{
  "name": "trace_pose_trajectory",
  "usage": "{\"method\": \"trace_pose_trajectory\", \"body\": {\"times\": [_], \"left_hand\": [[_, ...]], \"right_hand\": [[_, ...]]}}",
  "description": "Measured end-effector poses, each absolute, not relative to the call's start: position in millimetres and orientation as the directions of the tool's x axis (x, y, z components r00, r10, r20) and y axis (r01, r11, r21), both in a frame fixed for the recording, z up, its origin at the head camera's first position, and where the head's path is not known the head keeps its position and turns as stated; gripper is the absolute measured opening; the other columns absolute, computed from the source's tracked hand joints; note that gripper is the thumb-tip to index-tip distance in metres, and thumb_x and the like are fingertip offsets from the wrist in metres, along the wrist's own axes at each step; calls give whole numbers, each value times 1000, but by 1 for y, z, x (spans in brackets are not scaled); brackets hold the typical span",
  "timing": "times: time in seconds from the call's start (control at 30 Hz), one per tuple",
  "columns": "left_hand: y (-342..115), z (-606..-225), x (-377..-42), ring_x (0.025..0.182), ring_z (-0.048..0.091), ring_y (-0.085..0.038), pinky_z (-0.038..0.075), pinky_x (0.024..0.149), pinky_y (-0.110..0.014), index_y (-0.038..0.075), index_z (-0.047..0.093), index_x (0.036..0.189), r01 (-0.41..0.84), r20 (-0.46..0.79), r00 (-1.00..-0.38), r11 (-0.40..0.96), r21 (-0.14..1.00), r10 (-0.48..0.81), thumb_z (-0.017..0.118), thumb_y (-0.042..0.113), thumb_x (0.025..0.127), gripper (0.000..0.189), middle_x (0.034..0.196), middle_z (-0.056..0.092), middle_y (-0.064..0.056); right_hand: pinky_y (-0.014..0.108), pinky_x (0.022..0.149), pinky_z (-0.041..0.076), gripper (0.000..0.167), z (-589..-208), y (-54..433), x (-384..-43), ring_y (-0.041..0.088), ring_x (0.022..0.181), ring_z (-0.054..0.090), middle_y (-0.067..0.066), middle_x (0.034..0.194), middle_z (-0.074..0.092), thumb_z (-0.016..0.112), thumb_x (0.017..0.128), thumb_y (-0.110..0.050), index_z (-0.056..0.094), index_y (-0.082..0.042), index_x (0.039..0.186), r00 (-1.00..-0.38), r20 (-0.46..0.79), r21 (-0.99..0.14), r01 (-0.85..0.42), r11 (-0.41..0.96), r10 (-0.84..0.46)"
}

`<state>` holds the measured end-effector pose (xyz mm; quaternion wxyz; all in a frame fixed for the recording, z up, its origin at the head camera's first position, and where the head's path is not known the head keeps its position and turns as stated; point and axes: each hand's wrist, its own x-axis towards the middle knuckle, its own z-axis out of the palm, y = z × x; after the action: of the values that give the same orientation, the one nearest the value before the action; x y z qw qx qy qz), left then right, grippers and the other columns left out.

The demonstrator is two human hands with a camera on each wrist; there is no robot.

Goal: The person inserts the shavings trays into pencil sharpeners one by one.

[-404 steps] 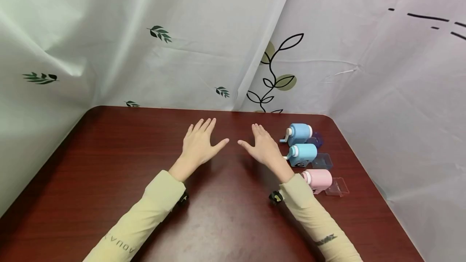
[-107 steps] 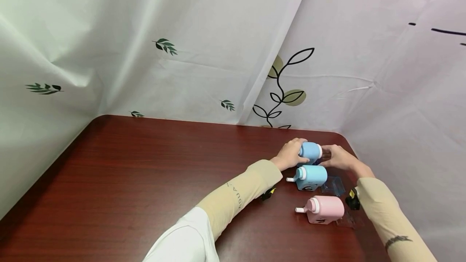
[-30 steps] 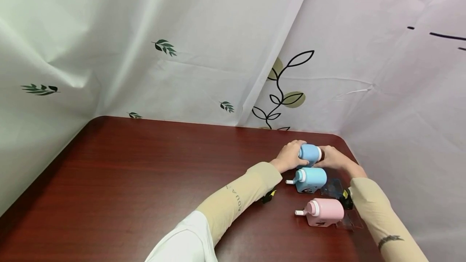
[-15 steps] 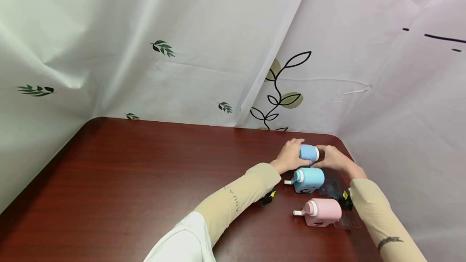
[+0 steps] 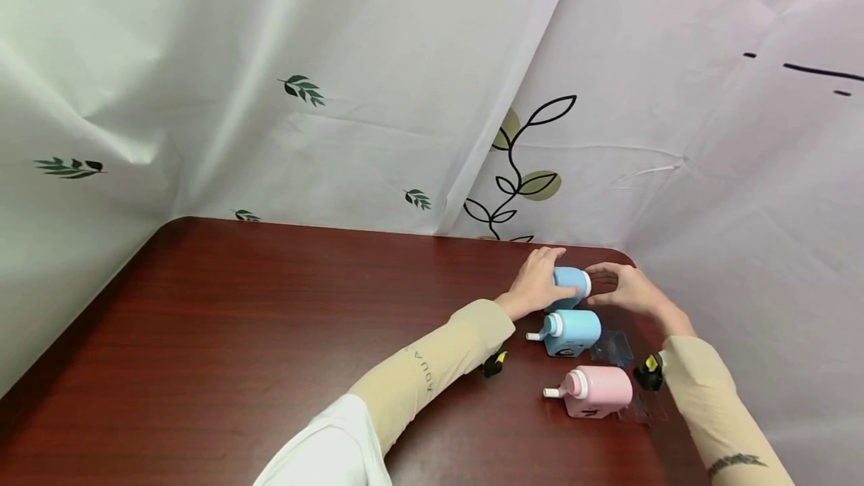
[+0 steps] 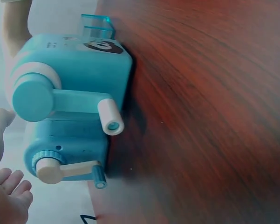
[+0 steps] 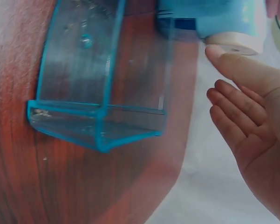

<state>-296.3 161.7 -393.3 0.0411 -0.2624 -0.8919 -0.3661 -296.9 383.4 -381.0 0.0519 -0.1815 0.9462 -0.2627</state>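
Observation:
Along the table's right side stand crank pencil sharpeners. My left hand (image 5: 536,283) is spread at the crank side of the blue sharpener (image 5: 568,280). In the left wrist view its thumb and fingers look apart from the blue sharpener (image 6: 70,144). On the opposite side is my right hand (image 5: 628,287), fingers extended and a little apart from the sharpener's white end ring (image 7: 237,43). Dark blue drawer plastic (image 7: 179,23) shows low on that sharpener and does not visibly stick out. Nearer me is a teal sharpener (image 5: 574,330) with a clear blue drawer (image 5: 612,347) pulled out.
Nearest me stands a pink sharpener (image 5: 601,388) with its clear drawer (image 5: 641,407) out. Cranks of the teal and pink ones point left. The dark red table (image 5: 304,336) stretches left, and a white leaf-print curtain (image 5: 364,126) hangs behind it.
Both hands have loosened from the blue sharpener; the right has drawn back rightward and the left has spread its fingers. The blue sharpener's drawer, out in the oldest frame, no longer sticks out visibly.

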Motion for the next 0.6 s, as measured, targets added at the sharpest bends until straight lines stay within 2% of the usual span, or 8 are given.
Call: {"method": "trace_pose_trajectory", "body": {"times": [0.17, 0.6], "left_hand": [[160, -387, -293, 133, 43, -17, 39, 107, -26, 12, 43, 143, 508, 268, -852, 584, 633, 451, 71, 40, 84, 72, 142, 49, -3], [158, -379, -282, 130, 46, -17, 41, 105, -25, 11, 46, 142, 550, 313, -829, 575, 606, 463, 72, 41, 84, 70, 139, 52, -3]], "right_hand": [[55, 91, 48, 59, -373, 386, -289, 47, 117, 54, 30, 128, 56, 75, 82, -12, 50, 7, 132, -942, 9, -514, -292, 806, -336], [57, 93, 46, 62, -364, 391, -273, 47, 119, 53, 30, 130, 55, 73, 86, -27, 49, 6, 133, -959, 43, -493, -264, 829, -280]]}}
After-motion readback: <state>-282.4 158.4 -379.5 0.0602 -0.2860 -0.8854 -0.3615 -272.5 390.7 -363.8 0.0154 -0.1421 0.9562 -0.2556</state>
